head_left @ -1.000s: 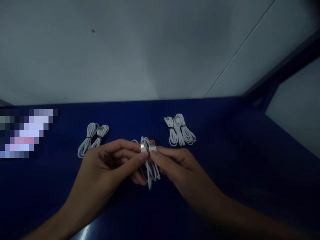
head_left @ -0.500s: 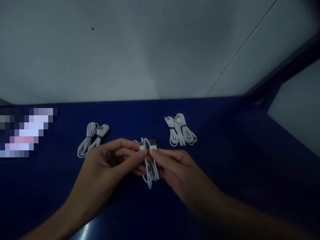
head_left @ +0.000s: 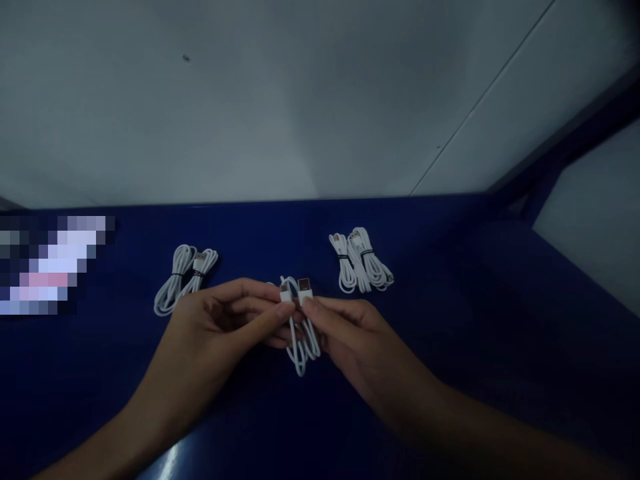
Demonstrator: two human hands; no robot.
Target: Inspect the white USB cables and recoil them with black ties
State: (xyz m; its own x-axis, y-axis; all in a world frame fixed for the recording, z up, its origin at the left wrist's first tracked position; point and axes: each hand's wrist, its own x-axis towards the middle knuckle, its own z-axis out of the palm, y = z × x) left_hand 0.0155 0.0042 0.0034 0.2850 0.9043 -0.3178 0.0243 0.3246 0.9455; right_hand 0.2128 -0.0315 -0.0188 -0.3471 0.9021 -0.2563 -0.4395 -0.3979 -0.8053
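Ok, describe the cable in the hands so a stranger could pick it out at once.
On the blue table, between two groups of tied white bundles, both hands meet at the middle. The coiled white cable hangs from their fingertips, its two plugs side by side on top; it alone is lifted off the surface.

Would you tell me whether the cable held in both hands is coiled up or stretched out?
Coiled: the white USB cable hangs in short loops below the left hand and right hand.

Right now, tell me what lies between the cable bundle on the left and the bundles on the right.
In the head view, both hands, left hand and right hand, hold a white cable there.
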